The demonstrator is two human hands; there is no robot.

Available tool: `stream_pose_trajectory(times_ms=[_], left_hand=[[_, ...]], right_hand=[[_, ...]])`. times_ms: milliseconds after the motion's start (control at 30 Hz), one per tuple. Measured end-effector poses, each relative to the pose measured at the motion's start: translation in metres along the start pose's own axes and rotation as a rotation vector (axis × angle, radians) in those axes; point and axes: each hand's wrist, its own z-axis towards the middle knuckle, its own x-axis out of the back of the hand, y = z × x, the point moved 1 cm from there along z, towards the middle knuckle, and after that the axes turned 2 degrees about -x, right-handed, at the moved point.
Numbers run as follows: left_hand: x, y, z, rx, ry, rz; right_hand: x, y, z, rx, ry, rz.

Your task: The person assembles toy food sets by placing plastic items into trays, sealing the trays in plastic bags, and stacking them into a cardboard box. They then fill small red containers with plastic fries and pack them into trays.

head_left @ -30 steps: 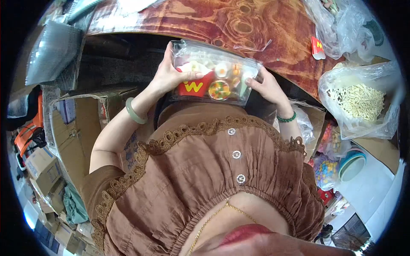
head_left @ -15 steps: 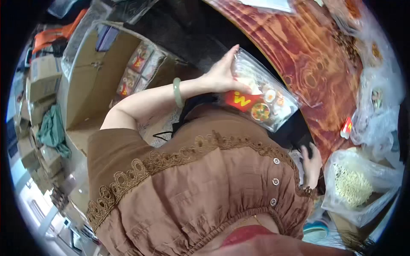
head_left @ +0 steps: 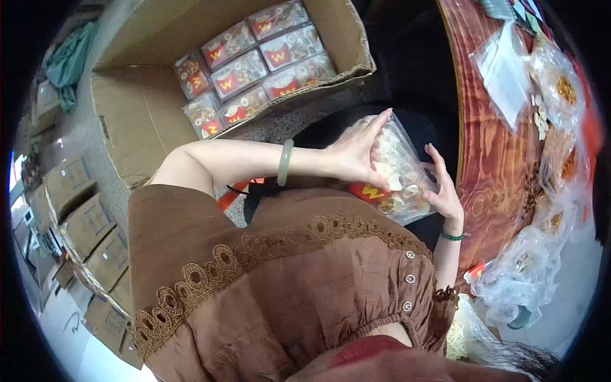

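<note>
A clear plastic food packet (head_left: 404, 159), printed with a red-and-yellow letter logo and food pictures, is held in front of my body. Pale contents show through its plastic. My left hand (head_left: 359, 153), below a green bangle, grips the packet's left side with the thumb across its front. On the packet's right edge, my right hand (head_left: 444, 191) closes with the thumb on the front and fingers at the upper side. Similar packets (head_left: 238, 74) lie in rows inside an open cardboard box (head_left: 137, 102) at the upper left.
To the right, a wood-grain table (head_left: 474, 127) bears white sheets (head_left: 504, 70) and clear plastic bags (head_left: 519, 274) along its far side. A small red packet (head_left: 474, 272) lies near its lower end. Stacked cartons (head_left: 95, 223) stand on the left, with green cloth (head_left: 69, 60) above them.
My right hand has come up from the table's edge to the packet's right side. My left hand still holds the packet. The view has turned, showing more of the box's rows.
</note>
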Motion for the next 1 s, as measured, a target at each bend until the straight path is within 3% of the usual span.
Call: stream_pose_trajectory(times_ms=[100, 167, 233, 333, 567, 800, 867, 900, 967, 1000], left_hand=[[0.013, -0.004, -0.007, 0.045, 0.044, 0.026], [0.021, -0.007, -0.006, 0.097, 0.046, 0.037], [0.031, -0.014, -0.003, 0.321, -0.237, -0.078], [0.023, -0.022, -0.005, 0.258, -0.334, -0.016], [0.02, -0.023, -0.007, 0.31, -0.223, -0.202], [0.038, -0.007, 0.001, 0.366, -0.242, -0.211], [0.05, 0.001, 0.007, 0.375, -0.28, -0.395], [0.062, 0.015, 0.007, 0.397, -0.231, -0.367], [0.08, 0.033, 0.004, 0.292, -0.158, -0.727], [0.093, 0.043, 0.002, 0.318, -0.098, -0.735]], right_hand=[[-0.011, -0.012, 0.011, 0.025, -0.06, -0.2], [-0.024, -0.009, 0.002, -0.158, -0.079, 0.068], [-0.026, -0.024, 0.002, -0.263, -0.122, 0.212], [-0.019, -0.012, 0.01, -0.352, -0.179, 0.197], [-0.017, -0.036, 0.03, -0.469, -0.281, 0.489], [-0.009, -0.073, 0.039, -0.449, -0.215, 0.408], [0.005, -0.102, 0.045, -0.42, -0.276, 0.354], [0.015, -0.118, 0.048, -0.429, -0.323, 0.316], [0.025, -0.158, 0.064, -0.358, -0.352, 0.176], [0.031, -0.177, 0.073, -0.309, -0.373, 0.072]])
